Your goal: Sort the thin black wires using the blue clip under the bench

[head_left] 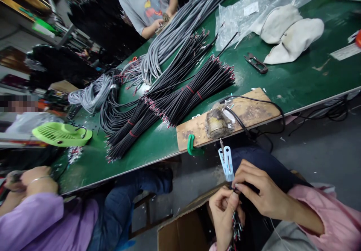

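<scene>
My left hand [224,213] is closed around black cables, whose stripped red, white and green wire ends [237,228] hang below the fingers. Thumb and forefinger of my right hand [259,189] pinch a small dark cable end just above the left fingertips; the exact piece is partly hidden. Just beyond both hands is a light blue plastic clip [226,164] at a thin metal rod [222,144]. The rod sticks out from a grimy, yellowish wrapped lump [216,123] on a scorched wooden board [254,106]. A green clamp [192,145] grips the board's near edge.
Tied black cable bundles [194,89] and grey cables [166,44] cover much of the green table [304,78]. Thread snips [256,63] and white gloves [293,35] lie farther right. Below my hands stands a cardboard box [180,232]. Co-workers sit left [42,221] and across [149,6].
</scene>
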Demonstrator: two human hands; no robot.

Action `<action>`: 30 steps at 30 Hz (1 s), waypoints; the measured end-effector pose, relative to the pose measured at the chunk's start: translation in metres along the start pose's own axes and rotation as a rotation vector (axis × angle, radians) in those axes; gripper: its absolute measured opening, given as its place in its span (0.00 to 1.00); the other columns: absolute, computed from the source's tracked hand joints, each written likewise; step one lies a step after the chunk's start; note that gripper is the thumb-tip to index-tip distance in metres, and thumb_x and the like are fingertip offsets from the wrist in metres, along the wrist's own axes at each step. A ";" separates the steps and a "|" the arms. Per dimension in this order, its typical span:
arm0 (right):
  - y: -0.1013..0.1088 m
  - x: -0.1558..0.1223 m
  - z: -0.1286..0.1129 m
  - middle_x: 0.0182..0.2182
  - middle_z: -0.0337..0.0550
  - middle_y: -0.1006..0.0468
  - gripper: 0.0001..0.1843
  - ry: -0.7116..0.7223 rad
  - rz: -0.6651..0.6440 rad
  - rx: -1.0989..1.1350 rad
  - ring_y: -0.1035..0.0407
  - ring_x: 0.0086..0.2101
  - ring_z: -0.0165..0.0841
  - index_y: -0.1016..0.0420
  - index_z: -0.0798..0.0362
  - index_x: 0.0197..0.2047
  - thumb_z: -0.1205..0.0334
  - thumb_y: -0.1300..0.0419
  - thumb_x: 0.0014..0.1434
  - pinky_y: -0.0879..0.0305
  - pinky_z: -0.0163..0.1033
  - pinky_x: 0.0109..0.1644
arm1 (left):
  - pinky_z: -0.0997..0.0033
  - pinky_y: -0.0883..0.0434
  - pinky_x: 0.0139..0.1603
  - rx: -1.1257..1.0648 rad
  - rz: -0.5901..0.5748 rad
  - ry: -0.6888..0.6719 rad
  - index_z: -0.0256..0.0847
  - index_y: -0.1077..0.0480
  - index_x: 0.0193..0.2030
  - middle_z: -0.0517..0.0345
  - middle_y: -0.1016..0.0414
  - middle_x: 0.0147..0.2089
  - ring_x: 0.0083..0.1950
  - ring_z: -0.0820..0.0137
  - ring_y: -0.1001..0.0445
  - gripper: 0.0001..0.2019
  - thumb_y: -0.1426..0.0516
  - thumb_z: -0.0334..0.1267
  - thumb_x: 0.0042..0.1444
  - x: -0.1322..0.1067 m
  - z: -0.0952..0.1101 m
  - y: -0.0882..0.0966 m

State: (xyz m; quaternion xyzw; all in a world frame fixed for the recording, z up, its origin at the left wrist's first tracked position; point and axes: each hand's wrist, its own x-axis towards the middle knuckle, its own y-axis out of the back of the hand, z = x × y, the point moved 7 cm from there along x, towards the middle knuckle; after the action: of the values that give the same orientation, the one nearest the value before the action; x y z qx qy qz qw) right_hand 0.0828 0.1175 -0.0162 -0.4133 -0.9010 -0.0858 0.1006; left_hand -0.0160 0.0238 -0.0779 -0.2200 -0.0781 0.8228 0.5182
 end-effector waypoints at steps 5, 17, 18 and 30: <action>-0.016 -0.007 0.024 0.29 0.41 0.32 0.12 -0.326 -0.086 0.456 0.37 0.32 0.32 0.31 0.56 0.31 0.58 0.46 0.63 0.40 0.38 0.37 | 0.85 0.40 0.10 -0.014 -0.066 -0.017 0.41 0.24 0.26 0.68 0.37 0.22 0.10 0.84 0.40 0.07 0.36 0.39 0.52 0.005 0.007 -0.005; 0.006 0.046 0.013 0.23 0.39 0.31 0.28 -0.395 -0.074 0.720 0.43 0.26 0.27 0.23 0.60 0.29 0.40 0.41 0.56 0.47 0.34 0.30 | 0.83 0.48 0.08 0.259 0.016 -0.223 0.43 0.19 0.26 0.61 0.30 0.22 0.11 0.83 0.41 0.02 0.32 0.37 0.44 0.002 0.079 -0.022; 0.005 0.053 0.008 0.23 0.39 0.31 0.29 -0.384 -0.080 0.737 0.43 0.25 0.27 0.24 0.61 0.28 0.38 0.41 0.55 0.48 0.33 0.30 | 0.82 0.47 0.08 0.280 0.022 -0.263 0.43 0.19 0.26 0.60 0.29 0.22 0.12 0.82 0.39 0.02 0.32 0.36 0.44 0.004 0.087 -0.023; -0.016 0.062 0.008 0.21 0.40 0.31 0.26 -0.407 -0.025 1.075 0.40 0.23 0.25 0.24 0.62 0.27 0.42 0.35 0.52 0.46 0.31 0.27 | 0.84 0.49 0.09 0.194 0.046 -0.233 0.41 0.20 0.23 0.62 0.32 0.23 0.10 0.85 0.39 0.06 0.31 0.40 0.43 0.027 0.084 -0.036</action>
State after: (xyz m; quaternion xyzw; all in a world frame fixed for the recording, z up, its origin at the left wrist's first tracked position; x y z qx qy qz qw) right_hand 0.0306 0.1543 -0.0092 -0.3014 -0.8240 0.4646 0.1200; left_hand -0.0339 0.0721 0.0018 -0.0736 -0.0527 0.8581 0.5054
